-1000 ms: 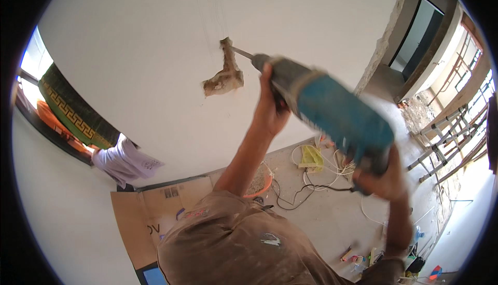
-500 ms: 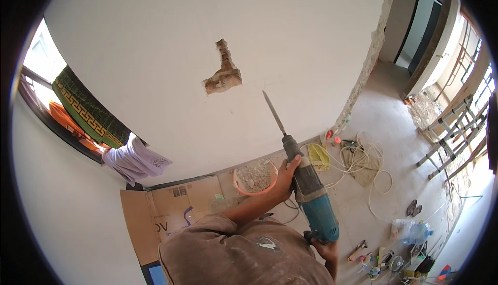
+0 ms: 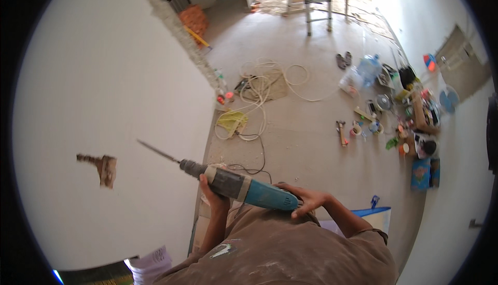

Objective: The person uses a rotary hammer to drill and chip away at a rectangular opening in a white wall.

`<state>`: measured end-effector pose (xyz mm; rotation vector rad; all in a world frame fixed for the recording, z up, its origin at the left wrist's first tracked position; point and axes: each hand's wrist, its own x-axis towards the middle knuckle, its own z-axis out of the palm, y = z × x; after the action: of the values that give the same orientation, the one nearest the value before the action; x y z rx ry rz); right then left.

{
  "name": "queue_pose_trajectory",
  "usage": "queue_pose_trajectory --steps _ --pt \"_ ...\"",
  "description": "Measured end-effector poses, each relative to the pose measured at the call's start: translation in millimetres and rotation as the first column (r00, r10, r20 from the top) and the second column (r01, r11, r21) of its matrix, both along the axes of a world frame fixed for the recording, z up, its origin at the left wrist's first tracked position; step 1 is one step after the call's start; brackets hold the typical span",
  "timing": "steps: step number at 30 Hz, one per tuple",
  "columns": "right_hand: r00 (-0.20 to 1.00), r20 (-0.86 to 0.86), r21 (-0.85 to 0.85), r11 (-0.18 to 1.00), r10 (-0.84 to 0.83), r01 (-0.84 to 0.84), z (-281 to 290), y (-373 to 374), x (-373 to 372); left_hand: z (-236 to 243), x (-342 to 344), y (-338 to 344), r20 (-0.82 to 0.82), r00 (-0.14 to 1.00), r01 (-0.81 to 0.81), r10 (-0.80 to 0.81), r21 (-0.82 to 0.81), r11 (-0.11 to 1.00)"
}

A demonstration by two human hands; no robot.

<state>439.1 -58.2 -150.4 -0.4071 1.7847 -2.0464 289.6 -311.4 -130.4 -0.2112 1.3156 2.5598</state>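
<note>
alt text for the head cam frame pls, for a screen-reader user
A person grips a teal and grey rotary hammer drill, left hand near the front, right hand at the rear, its bit clear of a chipped hole in the white wall. Coiled cables and scattered tools litter the concrete floor.

One teal-and-grey hammer drill with a long steel chisel bit, two bare hands on it, one ragged chiselled hole in the white plaster wall, one aluminium stepladder, and one pair of dark sandals.
</note>
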Motion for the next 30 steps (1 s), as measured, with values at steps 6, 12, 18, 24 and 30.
queue_pose_trajectory --steps 6,12,18,24,30 --pt "0.968 0.153 -0.011 0.979 0.201 -0.202 10.2 -7.7 -54.8 -54.7 25.9 -29.1 -0.081 0.996 -0.052 0.046 -0.071 0.996" --pt "0.987 0.106 -0.087 0.990 0.117 -0.108 -2.5 -22.5 -99.2 0.5 10.1 25.7 -0.287 0.958 -0.164 -0.006 -0.564 0.809" --pt "0.945 0.298 -0.069 0.991 0.132 -0.117 -3.6 8.7 -134.8 -21.8 -27.5 53.1 -0.210 0.975 -0.148 0.065 -0.409 0.901" --pt "0.950 0.232 0.375 0.882 0.209 -0.286 26.7 11.1 -222.1 -68.4 -81.6 49.2 -0.136 0.991 -0.041 0.020 -0.151 0.988" --pt "0.890 0.408 0.468 0.791 0.204 -0.395 10.7 30.3 -298.5 -113.2 -140.6 17.4 0.011 0.918 0.339 -0.395 -0.536 0.773"
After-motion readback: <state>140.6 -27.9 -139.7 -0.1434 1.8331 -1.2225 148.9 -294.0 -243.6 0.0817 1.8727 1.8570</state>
